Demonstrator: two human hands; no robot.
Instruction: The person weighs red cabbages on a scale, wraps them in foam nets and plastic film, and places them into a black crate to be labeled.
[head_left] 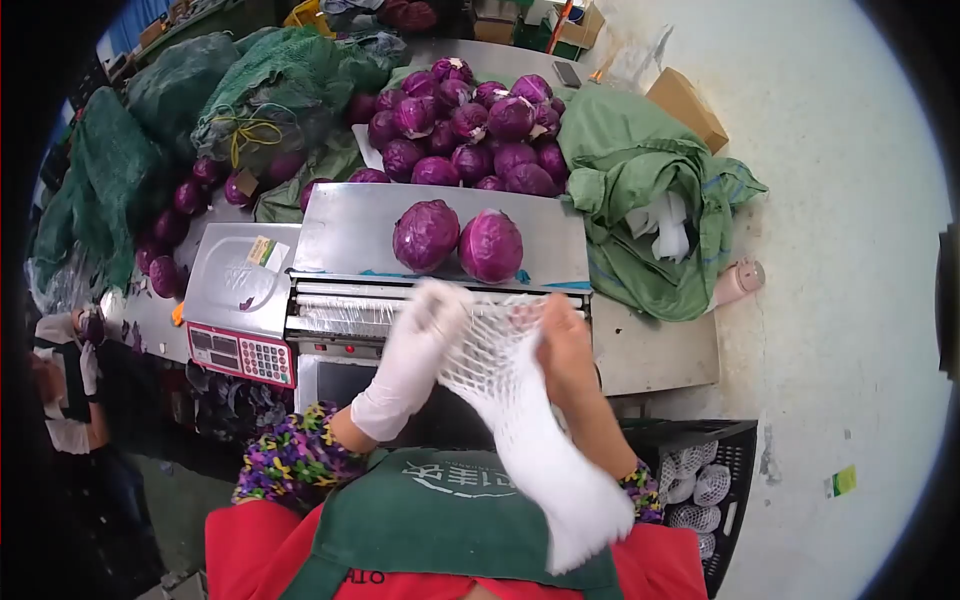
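A white foam mesh sleeve hangs between my two hands, its upper end stretched wide and its lower part bunched over my green apron. My left hand, in a white glove, is closed on the left edge of the mesh. Bare, my right hand grips the right edge. Just beyond my hands, a red cabbage and another red cabbage rest side by side on the metal plate of the wrapping machine.
Many red cabbages are piled behind the plate. A scale stands left, green net sacks beyond it. At right are a green sack, a pink bottle and a black crate of netted items. A co-worker is far left.
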